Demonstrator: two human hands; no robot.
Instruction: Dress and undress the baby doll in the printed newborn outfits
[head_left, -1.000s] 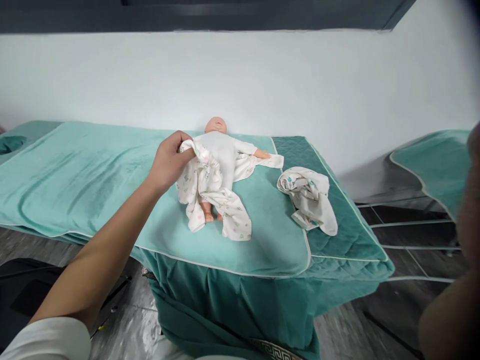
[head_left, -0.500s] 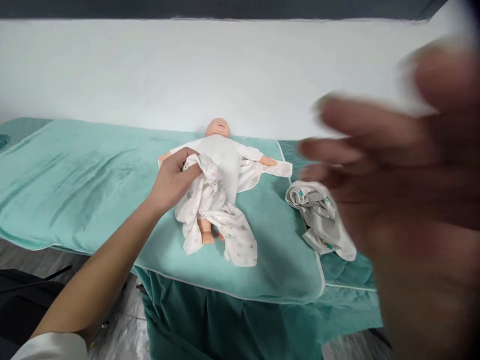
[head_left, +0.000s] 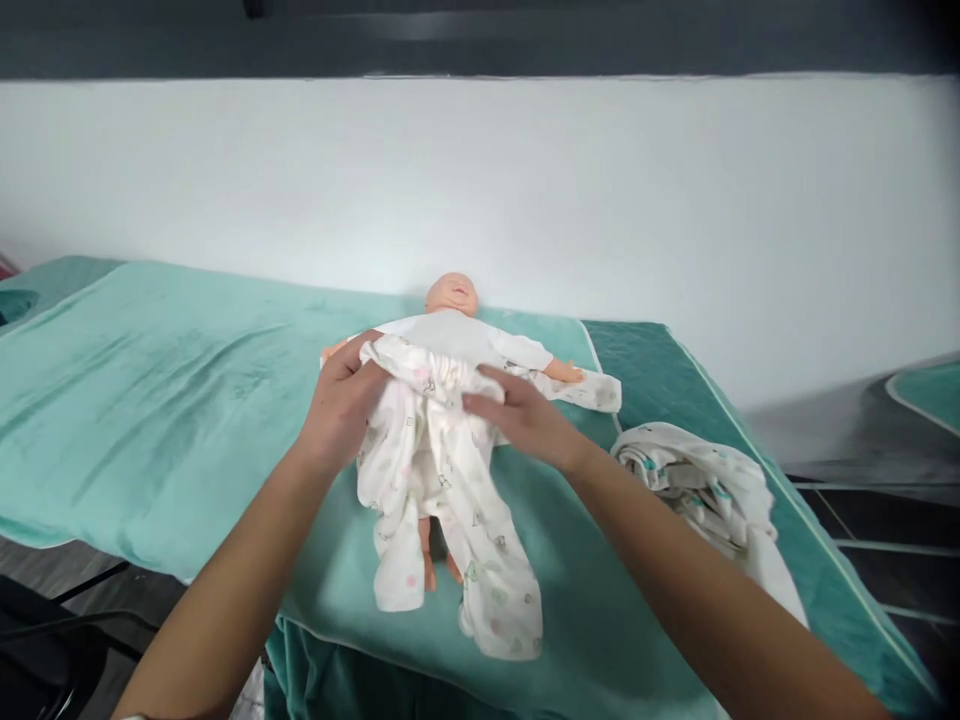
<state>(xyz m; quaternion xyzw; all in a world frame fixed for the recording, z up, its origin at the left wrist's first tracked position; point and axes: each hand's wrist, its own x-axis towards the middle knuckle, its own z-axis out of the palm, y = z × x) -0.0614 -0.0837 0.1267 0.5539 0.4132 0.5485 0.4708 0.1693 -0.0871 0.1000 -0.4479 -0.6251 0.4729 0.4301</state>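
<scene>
A pair of small white printed baby pants (head_left: pixel 480 510) hangs by its gathered waistband between my two hands. My left hand (head_left: pixel 341 400) is closed on the left end of the waistband. At the other end, my right hand (head_left: pixel 525 410) pinches the band between thumb and fingers. Behind the pants a baby doll (head_left: pixel 452 293) in a white long-sleeved top lies on its back, its head toward the wall. The pants cover its lower body, and its feet show between the two legs. A printed white garment (head_left: pixel 596 390) lies flat under the doll's arm.
A light green blanket (head_left: pixel 172 400) is spread over the darker green padded bed cover (head_left: pixel 637 350). A bundled white cloth (head_left: pixel 705 480) rests on the right, partly behind my right forearm. The white wall (head_left: pixel 480 180) rises behind the bed.
My right hand has come down from the upper right and taken hold of the waistband. The pants, bunched in my left hand before, now hang spread out.
</scene>
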